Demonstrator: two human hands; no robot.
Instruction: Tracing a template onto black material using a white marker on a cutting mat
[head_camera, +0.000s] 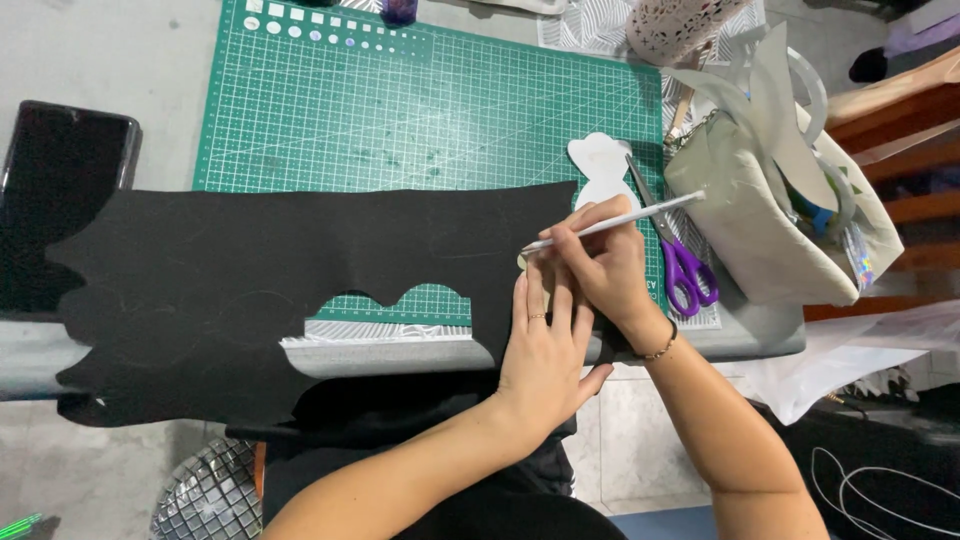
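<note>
tabletop (100, 60) carrying a green cutting mat (420, 110) | left hand (545, 345) lying spread, pressing black felt (280, 270) | right hand (605, 260) pinching a white pencil (620, 220) | purple scissors (680, 265) sitting nearby

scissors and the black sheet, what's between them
In the head view, the right hand holding a white pencil sits between the purple-handled scissors and the black sheet, over the green mat.
</note>
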